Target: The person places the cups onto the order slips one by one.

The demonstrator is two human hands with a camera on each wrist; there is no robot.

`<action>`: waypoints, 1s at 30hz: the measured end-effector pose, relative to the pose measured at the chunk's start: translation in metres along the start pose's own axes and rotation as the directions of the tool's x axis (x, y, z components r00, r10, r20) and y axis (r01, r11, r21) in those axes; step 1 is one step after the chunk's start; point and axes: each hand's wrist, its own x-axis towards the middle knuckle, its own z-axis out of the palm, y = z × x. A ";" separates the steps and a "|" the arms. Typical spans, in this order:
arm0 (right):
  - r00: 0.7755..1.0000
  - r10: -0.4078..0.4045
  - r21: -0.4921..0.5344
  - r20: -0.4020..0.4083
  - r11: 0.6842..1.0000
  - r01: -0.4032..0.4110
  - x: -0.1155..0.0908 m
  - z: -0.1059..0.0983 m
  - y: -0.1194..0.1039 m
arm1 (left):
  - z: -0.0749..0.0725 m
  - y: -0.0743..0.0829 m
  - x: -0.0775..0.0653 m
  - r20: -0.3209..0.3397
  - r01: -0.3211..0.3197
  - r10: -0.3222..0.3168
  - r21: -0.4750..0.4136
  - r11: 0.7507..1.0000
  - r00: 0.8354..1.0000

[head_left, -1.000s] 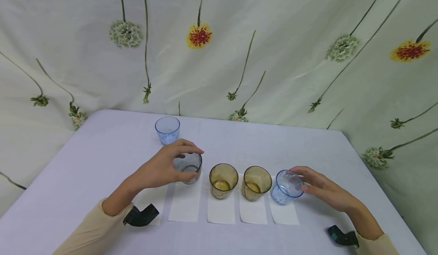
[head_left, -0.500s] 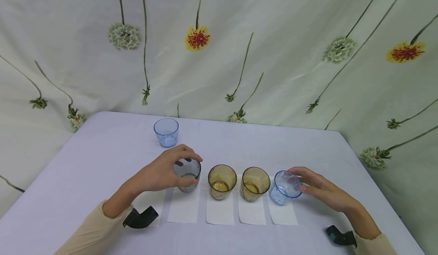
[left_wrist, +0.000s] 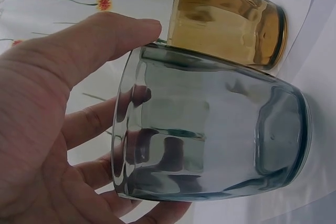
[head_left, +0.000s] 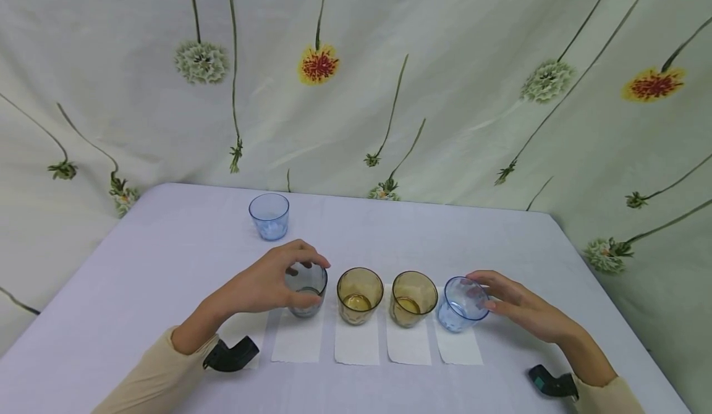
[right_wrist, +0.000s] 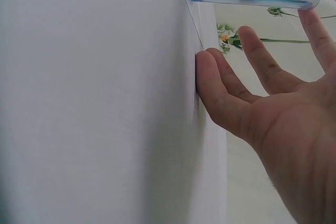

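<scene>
My left hand grips a smoky grey glass by its rim, thumb on the near side and fingers on the far side. The glass stands upright at the upper end of a white paper strip; whether its base touches cannot be told. To its right are two amber glasses, each on a strip. At the row's right end, my right hand holds a blue glass lightly at the rim with thumb and forefinger; its other fingers are spread in the right wrist view.
Another blue glass stands toward the back left of the white-covered table. A further paper strip lies at the row's left, partly under the left arm. Behind the table hangs a flower-print cloth.
My left hand has brought the grey glass down and toward me, level with the amber glasses. The right hand stays at the blue glass. The head view has shifted slightly.
</scene>
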 end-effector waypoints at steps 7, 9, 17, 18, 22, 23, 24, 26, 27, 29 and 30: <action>1.000 0.004 -0.008 -0.006 1.000 -0.004 0.000 0.000 0.000 | 0.001 -0.002 0.001 0.001 -0.003 0.003 0.011 1.000 1.000; 1.000 0.007 -0.009 -0.007 1.000 -0.007 0.000 0.000 0.000 | 0.001 -0.002 0.001 0.002 0.001 -0.001 0.014 1.000 1.000; 1.000 0.005 -0.003 -0.007 1.000 -0.005 0.000 0.000 0.000 | 0.003 -0.006 0.002 0.013 0.005 -0.005 0.017 1.000 1.000; 1.000 0.005 -0.003 -0.007 1.000 -0.005 0.000 0.000 0.000 | 0.003 -0.006 0.002 0.014 0.007 -0.007 0.019 1.000 1.000; 1.000 0.007 -0.011 -0.010 1.000 -0.007 0.000 0.000 0.000 | 0.003 -0.007 0.002 0.020 0.011 -0.011 0.026 1.000 1.000; 1.000 0.008 -0.012 -0.010 1.000 -0.008 0.000 0.000 0.000 | 0.003 -0.007 0.002 0.024 0.012 -0.012 0.025 1.000 1.000; 1.000 0.009 -0.012 -0.011 1.000 -0.010 0.000 0.000 0.000 | 0.003 -0.007 0.002 0.030 0.012 -0.012 0.019 1.000 0.999; 1.000 0.013 -0.013 -0.011 1.000 -0.013 0.000 0.000 0.000 | 0.001 -0.008 0.001 0.052 0.016 -0.016 0.009 1.000 0.999; 1.000 0.014 -0.012 -0.011 1.000 -0.014 0.000 0.000 0.000 | 0.000 -0.009 0.001 0.067 0.023 -0.023 0.001 1.000 0.998; 1.000 0.012 -0.011 -0.011 1.000 -0.012 0.000 0.000 0.000 | -0.002 -0.010 -0.001 0.102 0.037 -0.035 -0.017 0.999 0.994; 1.000 0.011 -0.010 -0.011 1.000 -0.011 0.000 0.000 0.000 | -0.004 -0.011 -0.002 0.119 0.042 -0.039 -0.024 0.999 0.992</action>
